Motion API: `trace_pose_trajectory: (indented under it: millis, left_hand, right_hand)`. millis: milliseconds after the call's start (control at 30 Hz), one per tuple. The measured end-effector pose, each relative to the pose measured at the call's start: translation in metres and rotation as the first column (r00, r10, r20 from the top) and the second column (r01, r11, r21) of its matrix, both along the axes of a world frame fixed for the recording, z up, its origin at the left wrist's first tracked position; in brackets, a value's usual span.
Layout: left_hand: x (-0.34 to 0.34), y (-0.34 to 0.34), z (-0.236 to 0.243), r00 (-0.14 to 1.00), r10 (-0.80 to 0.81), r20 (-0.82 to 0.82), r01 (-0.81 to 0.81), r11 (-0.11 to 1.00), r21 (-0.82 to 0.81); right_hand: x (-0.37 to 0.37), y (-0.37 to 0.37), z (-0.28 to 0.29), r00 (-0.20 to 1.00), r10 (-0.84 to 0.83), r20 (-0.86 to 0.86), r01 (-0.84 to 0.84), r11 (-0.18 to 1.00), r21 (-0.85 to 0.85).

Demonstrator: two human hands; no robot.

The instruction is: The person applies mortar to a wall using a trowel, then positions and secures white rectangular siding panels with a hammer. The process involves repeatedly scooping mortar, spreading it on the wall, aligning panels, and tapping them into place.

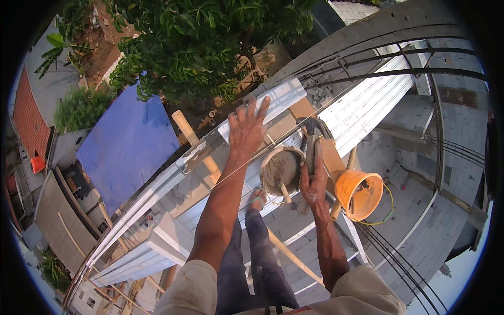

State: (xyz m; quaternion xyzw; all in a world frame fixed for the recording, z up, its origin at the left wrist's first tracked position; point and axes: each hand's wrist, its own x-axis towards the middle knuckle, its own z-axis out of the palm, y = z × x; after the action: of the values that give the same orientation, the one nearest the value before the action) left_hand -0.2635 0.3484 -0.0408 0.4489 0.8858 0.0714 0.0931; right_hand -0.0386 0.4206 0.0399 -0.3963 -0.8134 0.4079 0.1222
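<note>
My left hand point(247, 127) is open, its fingers spread over a long pale block point(286, 100) that lies along the top of the wall. The fingers appear to rest on the block. My right hand point(314, 184) has its fingers stretched out beside a grey, mortar-stained upright piece point(310, 149), its thumb apart. Whether it presses on that piece I cannot tell. Just left of this hand stands a round bucket of grey mortar point(282, 169), with a pale handle point(285, 192) sticking out. An orange bucket point(362, 195) with a yellow-green handle sits to the right.
My sandalled foot point(257, 198) is below the mortar bucket, high above the ground. A taut string point(336, 100) runs along the wall. Bamboo poles point(195, 144), white ribbed panels point(367, 93) and bare steel bars point(399, 73) surround me. A blue tarp point(128, 144) and a tree point(210, 42) are beyond.
</note>
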Motion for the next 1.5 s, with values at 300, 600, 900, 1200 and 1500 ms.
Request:
trace_pose_trajectory:
  millis: [300, 600, 900, 1200, 1500]
  left_hand:
    - [0.003, 0.001, 0.002, 1.000, -0.007, -0.019, 0.007, 1.000, -0.013]
    - [0.000, 0.001, 0.005, 1.000, 0.004, 0.028, -0.003, 1.000, -0.024]
    - [0.001, 0.003, 0.009, 0.999, -0.002, 0.051, 0.002, 1.000, -0.005]
    - [-0.002, 0.003, 0.009, 0.995, 0.018, 0.097, -0.019, 1.000, 0.010]
    - [-0.009, -0.042, 0.022, 0.944, 0.045, 0.327, -0.115, 0.974, 0.197]
  right_hand:
    - [-0.057, 0.042, -0.028, 0.986, 0.131, 0.101, -0.147, 0.974, 0.171]
    - [-0.075, 0.050, -0.021, 0.973, 0.122, 0.194, -0.134, 0.990, 0.053]
    - [-0.077, 0.048, -0.025, 0.988, 0.154, 0.010, -0.152, 0.965, 0.212]
    - [-0.073, 0.048, -0.043, 0.975, 0.208, 0.075, -0.220, 0.944, 0.246]
    - [-0.066, 0.058, -0.028, 0.972, 0.196, 0.131, -0.219, 0.956, 0.195]
